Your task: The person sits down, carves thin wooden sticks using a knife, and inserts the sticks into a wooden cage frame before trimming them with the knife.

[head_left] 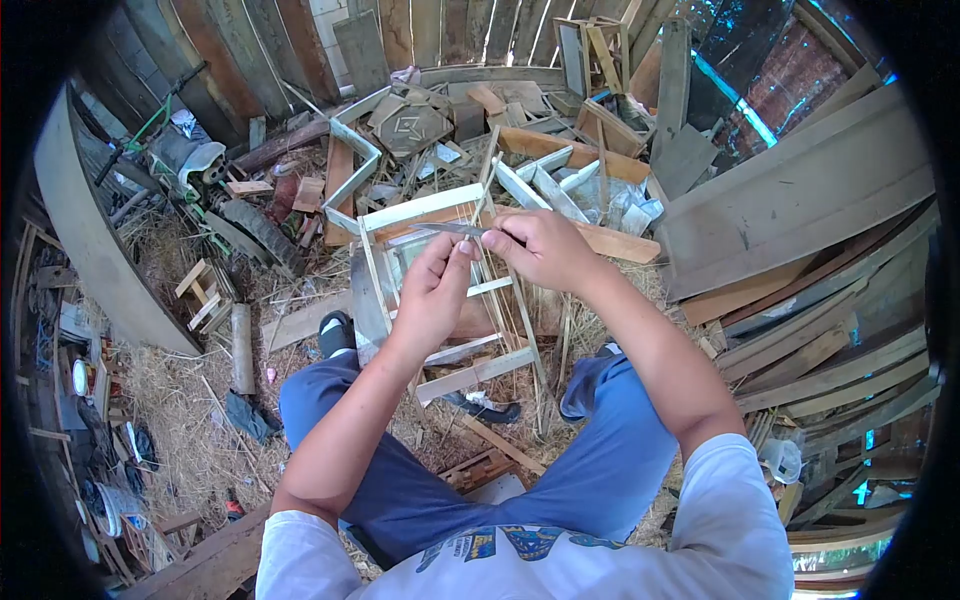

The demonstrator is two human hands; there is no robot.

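Note:
My right hand [545,250] is closed round the handle of a knife, and its narrow grey blade [440,228] points left, passing just above my left fingertips. Pinched closed, my left hand [437,290] holds a thin wooden stick [467,238]; most of that stick is hidden by the fingers. Both hands are close together, nearly touching. Beneath them, between my knees, stands a light wooden frame [475,378] with several crossbars. Thin wooden strips [520,315] lean along its right side.
Scrap boards and a white-edged angled frame [365,160] are piled ahead. To the left are a small motorbike [205,165] and a curved panel [95,220]. A wide board [800,190] and stacked planks [830,350] line the right. Straw and shavings cover the ground.

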